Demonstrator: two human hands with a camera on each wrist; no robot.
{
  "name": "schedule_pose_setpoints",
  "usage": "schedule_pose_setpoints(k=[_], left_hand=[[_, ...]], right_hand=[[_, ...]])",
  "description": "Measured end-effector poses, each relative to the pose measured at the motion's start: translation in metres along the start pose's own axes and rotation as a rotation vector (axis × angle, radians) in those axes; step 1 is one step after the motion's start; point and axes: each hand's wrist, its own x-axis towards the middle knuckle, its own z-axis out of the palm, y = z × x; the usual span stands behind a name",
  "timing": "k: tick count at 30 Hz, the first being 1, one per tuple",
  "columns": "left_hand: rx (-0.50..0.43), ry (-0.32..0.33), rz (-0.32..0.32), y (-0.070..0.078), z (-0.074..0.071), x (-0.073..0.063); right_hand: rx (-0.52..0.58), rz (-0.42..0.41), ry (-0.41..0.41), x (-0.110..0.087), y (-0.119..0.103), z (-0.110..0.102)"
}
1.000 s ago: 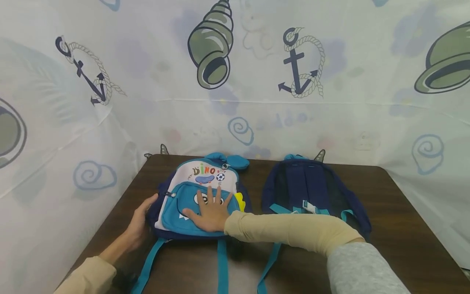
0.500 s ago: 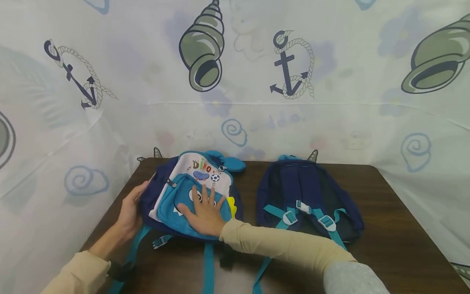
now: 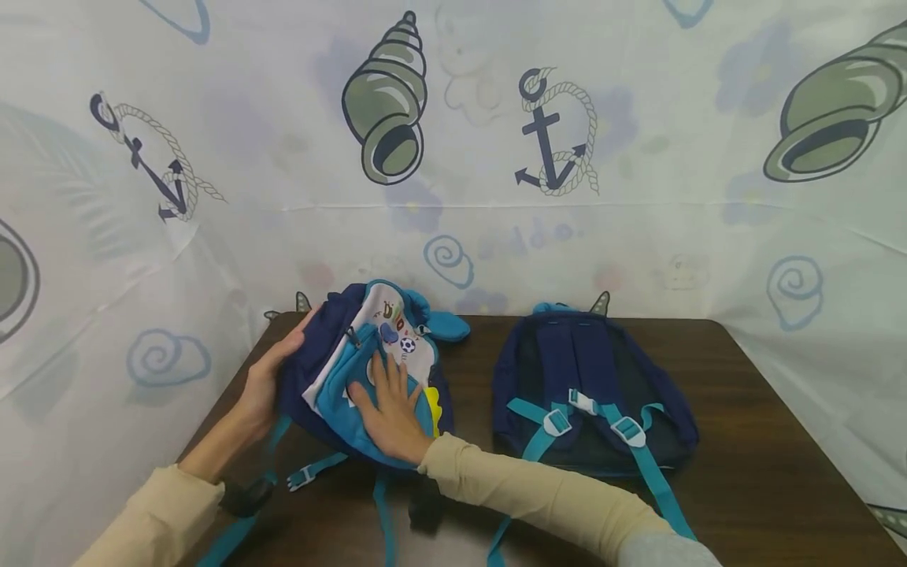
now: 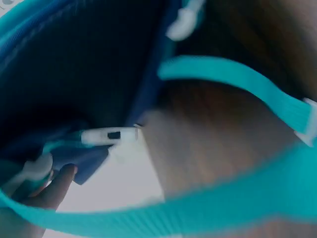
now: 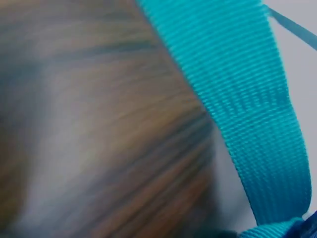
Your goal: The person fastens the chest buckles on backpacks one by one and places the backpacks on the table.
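Note:
A child's backpack in navy, white and blue, with a dino print, tilts with its left side raised off the table. My left hand holds that side; in the head view its fingertips go behind the bag. The left wrist view shows a finger of it beside the bag's dark back and a white buckle. My right hand presses on the blue front pocket, fingers straight and spread. Teal straps trail from the bag's bottom; one strap fills much of the right wrist view, where the hand is out of sight.
A second navy backpack lies to the right, its back side up, with teal straps and white buckles. Both bags are on a dark wooden table. Behind it hangs a white cloth printed with shells and anchors.
The left side of the dino backpack has risen and the bag has turned to face more to the right. My left hand has moved up with it; the right hand stays on the pocket.

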Motion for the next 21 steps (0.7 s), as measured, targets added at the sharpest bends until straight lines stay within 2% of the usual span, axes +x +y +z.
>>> schedule_pose_setpoints(k=[6,11,17,21], left_hand=[[0.058,0.023,0.021,0.022,0.022,0.017],[0.111,-0.018,0.088,0.032,0.042,0.031],[0.138,-0.024,0.091,0.037,0.055,0.037],[0.141,-0.007,0.104,0.036,0.059,0.042]], right_hand=[[0.249,-0.048,0.066,0.006,-0.006,-0.002],[0.378,-0.114,0.118,0.005,-0.004,-0.005],[0.421,-0.138,0.084,0.004,0.004,-0.016],[0.397,-0.129,0.032,0.006,0.007,-0.041]])
